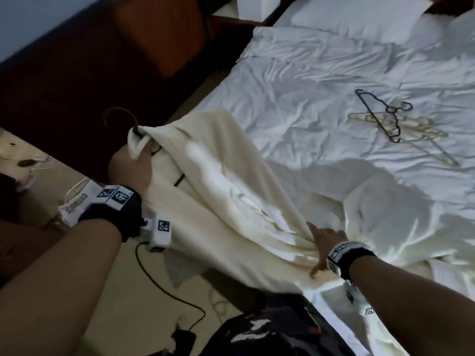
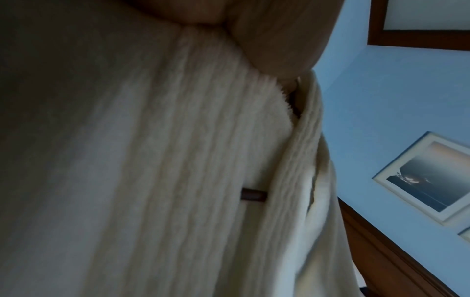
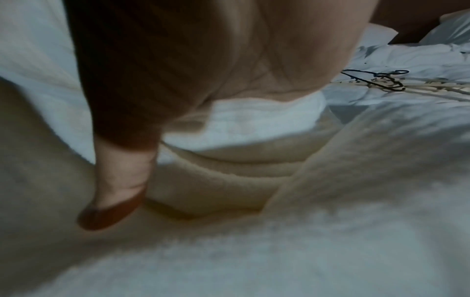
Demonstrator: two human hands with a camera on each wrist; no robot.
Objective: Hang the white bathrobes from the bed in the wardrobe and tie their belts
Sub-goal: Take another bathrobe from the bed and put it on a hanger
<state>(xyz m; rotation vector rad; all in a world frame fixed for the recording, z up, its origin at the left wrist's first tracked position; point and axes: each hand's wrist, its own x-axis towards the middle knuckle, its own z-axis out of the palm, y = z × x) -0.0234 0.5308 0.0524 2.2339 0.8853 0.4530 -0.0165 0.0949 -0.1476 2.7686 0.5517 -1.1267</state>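
Rumpled white sheets cover the bed [image 1: 321,73], whose near corner carries the robe [image 1: 226,191], a cream ribbed garment draped from the mattress edge out over the floor. At the robe's raised end, off the bed's side, the left hand [image 1: 129,168] grips the collar together with a dark hanger [image 1: 120,119], fingers curled into the cloth; the hook stands clear above the collar, and the left wrist view shows a short piece of the hanger's bar [image 2: 253,194] between the robe's front edges. On the bed's near edge the right hand [image 1: 325,242] bunches the robe's lower folds, thumb spread apart from the fingers, which sink into the cloth. Further up the bed, well apart from the robe, lie loose hangers [image 1: 393,122], one dark across pale ones. A pillow [image 1: 359,16] sits at the bed's head.
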